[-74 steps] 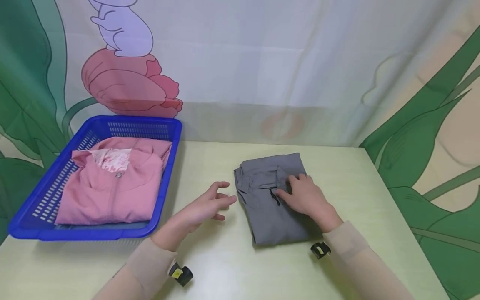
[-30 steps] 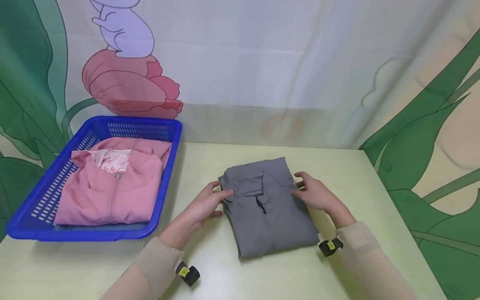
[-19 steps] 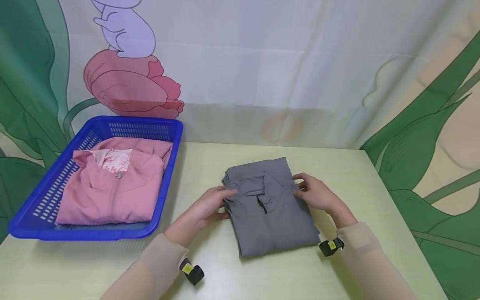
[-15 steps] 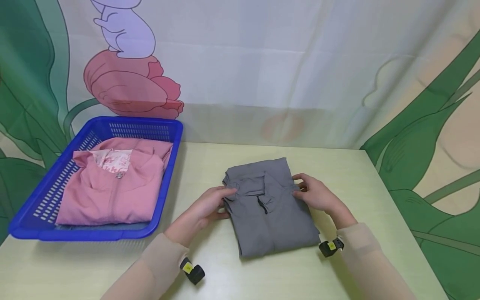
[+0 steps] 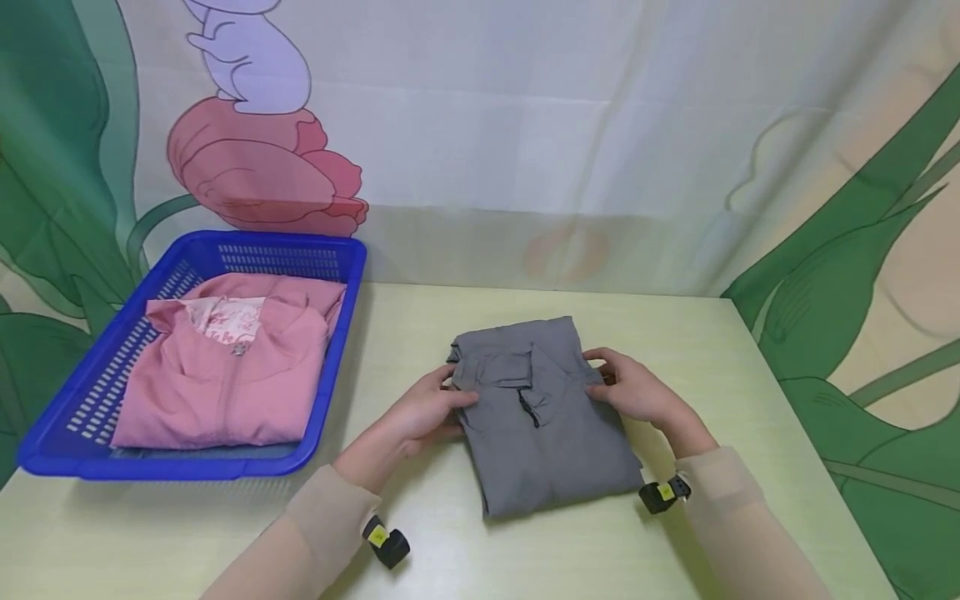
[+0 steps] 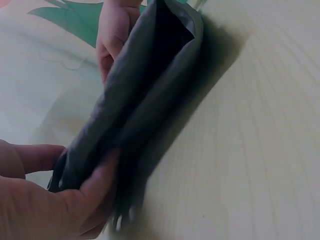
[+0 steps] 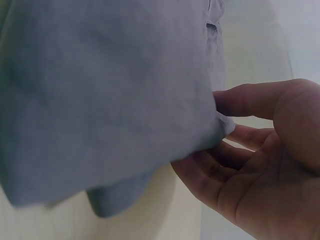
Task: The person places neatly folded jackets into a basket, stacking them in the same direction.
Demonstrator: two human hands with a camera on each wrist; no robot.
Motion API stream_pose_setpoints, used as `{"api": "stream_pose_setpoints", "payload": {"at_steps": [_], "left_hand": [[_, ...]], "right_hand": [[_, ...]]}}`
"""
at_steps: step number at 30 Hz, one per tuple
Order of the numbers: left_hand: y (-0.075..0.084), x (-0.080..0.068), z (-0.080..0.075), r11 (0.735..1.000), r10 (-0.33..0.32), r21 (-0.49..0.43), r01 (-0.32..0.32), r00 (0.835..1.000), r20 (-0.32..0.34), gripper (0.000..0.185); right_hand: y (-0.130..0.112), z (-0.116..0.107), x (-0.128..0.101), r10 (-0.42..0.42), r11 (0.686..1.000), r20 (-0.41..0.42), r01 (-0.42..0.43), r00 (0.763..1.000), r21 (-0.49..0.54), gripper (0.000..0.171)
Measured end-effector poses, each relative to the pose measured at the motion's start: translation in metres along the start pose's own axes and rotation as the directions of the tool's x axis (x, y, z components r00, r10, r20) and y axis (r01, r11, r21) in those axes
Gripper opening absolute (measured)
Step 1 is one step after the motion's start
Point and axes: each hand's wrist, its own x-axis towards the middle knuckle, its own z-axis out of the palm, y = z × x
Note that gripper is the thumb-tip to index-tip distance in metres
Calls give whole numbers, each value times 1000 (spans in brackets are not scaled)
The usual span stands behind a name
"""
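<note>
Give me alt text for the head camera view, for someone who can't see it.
A person's left hand and right hand grip opposite sides of a folded gray garment over a pale table. On the left, a blue basket holds a folded pink garment; leaf-patterned cloth hangs behind.

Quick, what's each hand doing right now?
Left hand: holding the folded grey garment by one side.
Right hand: holding its opposite side.
</note>
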Motion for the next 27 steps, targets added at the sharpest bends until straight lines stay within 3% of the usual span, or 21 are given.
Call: {"api": "stream_pose_setpoints", "payload": {"at_steps": [8, 16, 27], "left_hand": [[1, 1, 0, 998, -27, -55, 25, 999, -43, 71], [1, 0, 0, 994, -6, -110, 0, 998, -56, 71], [0, 0, 1, 995, 9, -100, -19, 995, -98, 67]], "right_hand": [[-1, 0, 0, -10, 1000, -3, 10, 1000, -1, 55], [-1, 3, 0, -13, 1000, -31, 12, 999, -14, 54], [-1, 7, 0, -10, 1000, -76, 10, 997, -3, 54]]}}
